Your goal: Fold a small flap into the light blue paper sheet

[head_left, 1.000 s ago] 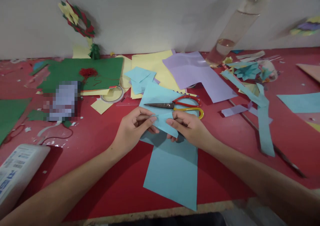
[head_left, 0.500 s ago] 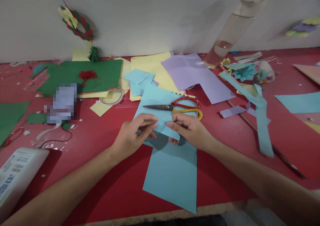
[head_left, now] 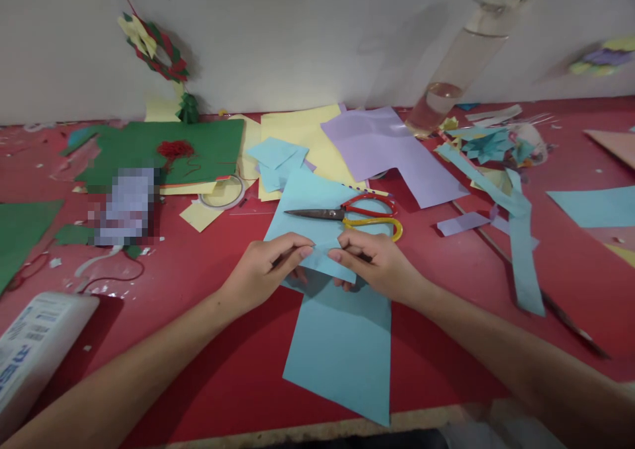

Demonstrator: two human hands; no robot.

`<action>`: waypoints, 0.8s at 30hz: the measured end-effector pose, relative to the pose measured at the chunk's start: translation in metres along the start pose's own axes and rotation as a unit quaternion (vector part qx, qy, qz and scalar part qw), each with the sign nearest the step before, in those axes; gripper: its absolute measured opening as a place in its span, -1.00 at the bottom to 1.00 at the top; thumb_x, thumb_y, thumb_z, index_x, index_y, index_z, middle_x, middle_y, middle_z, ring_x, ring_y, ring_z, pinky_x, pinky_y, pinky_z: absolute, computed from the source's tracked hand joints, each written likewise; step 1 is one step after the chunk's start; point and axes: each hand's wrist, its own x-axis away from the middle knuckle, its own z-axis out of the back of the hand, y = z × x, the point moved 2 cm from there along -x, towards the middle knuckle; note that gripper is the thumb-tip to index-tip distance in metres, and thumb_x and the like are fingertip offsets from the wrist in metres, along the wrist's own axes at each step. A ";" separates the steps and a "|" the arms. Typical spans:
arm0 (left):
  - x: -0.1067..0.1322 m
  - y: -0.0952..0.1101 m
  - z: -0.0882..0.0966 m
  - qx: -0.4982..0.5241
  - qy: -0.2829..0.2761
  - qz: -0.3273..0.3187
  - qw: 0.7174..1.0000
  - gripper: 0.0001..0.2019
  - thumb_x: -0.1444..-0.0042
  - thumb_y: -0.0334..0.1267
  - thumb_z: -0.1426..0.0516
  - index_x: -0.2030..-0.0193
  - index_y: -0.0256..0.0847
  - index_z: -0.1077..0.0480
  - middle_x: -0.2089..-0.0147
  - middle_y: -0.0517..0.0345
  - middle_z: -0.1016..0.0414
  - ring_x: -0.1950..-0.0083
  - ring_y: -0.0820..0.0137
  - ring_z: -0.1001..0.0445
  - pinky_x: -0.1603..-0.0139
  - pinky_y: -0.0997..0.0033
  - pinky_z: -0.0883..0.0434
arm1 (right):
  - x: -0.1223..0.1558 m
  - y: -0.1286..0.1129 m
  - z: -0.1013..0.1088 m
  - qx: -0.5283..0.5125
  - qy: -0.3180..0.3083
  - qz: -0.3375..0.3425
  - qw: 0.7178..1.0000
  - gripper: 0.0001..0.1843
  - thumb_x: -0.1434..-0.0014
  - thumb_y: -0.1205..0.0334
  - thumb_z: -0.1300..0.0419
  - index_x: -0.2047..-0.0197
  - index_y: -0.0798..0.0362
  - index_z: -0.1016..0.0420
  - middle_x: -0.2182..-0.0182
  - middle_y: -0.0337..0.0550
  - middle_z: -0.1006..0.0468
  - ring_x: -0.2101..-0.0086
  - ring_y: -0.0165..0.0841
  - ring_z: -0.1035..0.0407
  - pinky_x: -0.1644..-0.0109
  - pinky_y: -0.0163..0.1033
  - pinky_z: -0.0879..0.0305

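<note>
While both hands, left hand point(head_left: 260, 270) & right hand point(head_left: 380, 264), are pinching the blue paper piece point(head_left: 325, 258), scissors point(head_left: 347, 212) at 12 o'clock; uneven pinch prob skews the crease.

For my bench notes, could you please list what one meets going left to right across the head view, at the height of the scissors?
Green paper → tape roll → scissors → lilac scrap → blue strip → blue sheet.
</note>
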 end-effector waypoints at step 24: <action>0.001 0.005 -0.004 0.011 0.013 0.001 1.000 -0.69 -0.30 -0.09 0.01 0.34 -0.20 -0.41 0.53 0.23 -0.53 0.51 0.53 -0.45 0.49 0.61 -0.31 | -0.001 -0.001 0.000 -0.009 0.030 0.019 0.999 -0.77 -0.15 0.04 -0.25 0.34 0.02 -0.39 0.60 -0.33 -0.52 0.64 -0.46 -0.40 0.57 -0.39 -0.35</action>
